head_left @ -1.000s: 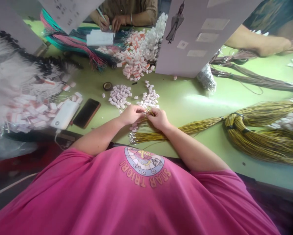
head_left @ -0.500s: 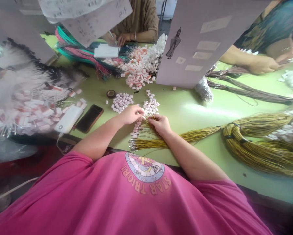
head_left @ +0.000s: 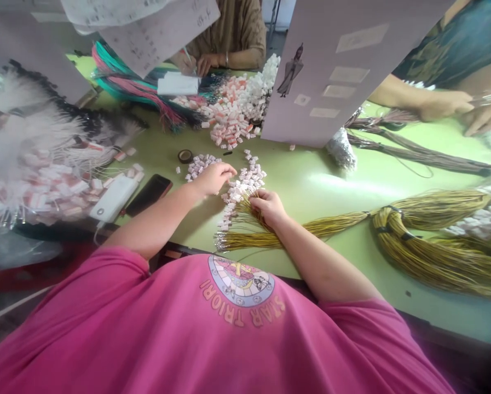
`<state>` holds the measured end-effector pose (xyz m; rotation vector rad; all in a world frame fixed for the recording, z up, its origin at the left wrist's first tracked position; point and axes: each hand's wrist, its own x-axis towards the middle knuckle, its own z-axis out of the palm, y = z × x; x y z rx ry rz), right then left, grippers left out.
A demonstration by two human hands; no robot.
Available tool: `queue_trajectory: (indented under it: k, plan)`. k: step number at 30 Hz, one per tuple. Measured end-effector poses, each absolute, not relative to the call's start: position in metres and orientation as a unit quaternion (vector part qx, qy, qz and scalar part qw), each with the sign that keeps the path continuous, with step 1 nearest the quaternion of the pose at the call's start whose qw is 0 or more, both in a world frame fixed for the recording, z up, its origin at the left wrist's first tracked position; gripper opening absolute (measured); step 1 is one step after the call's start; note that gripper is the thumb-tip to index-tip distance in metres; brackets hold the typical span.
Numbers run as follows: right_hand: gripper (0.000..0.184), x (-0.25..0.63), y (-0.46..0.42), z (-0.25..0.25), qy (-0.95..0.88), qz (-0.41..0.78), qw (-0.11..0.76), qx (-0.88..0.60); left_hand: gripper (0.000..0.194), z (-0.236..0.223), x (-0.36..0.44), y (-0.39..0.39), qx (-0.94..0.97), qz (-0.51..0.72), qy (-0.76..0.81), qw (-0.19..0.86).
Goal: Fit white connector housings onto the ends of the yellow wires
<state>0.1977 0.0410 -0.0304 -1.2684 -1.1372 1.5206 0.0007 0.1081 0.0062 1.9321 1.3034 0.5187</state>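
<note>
My right hand is closed around several thin yellow-and-black wires, whose ends fan toward small white plastic connectors. My left hand hovers at the right edge of a pile of pale connectors, thumb and fingers drawn together. Whatever may be between those fingertips is too small to make out. Below my hands, a bundle of yellow-and-black wires lies flat, its metal-tipped ends pointing left. More loose white connectors are strewn just beyond my fingers.
A tape roll, a phone and a white power bank lie to the left. An upright white panel divides the green table. Coiled yellow wire lies right. Two people work across from me and at right.
My left hand has drawn away from the wire ends, up and left toward the pale connector pile. My right hand stays nearly in place, still holding the wires.
</note>
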Motion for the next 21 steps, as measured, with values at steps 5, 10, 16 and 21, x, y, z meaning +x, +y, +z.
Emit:
queue_trajectory:
  k: [5,10,16,21]
  plan:
    - [0.015,0.199,0.039,-0.03,-0.497,0.568,0.387,-0.53,0.012,0.017,0.014,0.064,0.578,0.271,0.465,0.614]
    - [0.022,0.2,0.04,-0.028,-0.556,0.537,0.355,-0.525,0.018,0.0,0.021,0.058,0.503,0.305,0.485,0.647]
    - [0.022,0.197,0.04,-0.026,-0.583,0.512,0.342,-0.529,0.017,-0.008,0.024,0.06,0.445,0.317,0.476,0.689]
    - [0.021,0.195,0.041,-0.027,-0.59,0.505,0.341,-0.53,0.016,-0.013,0.025,0.06,0.464,0.325,0.479,0.67]
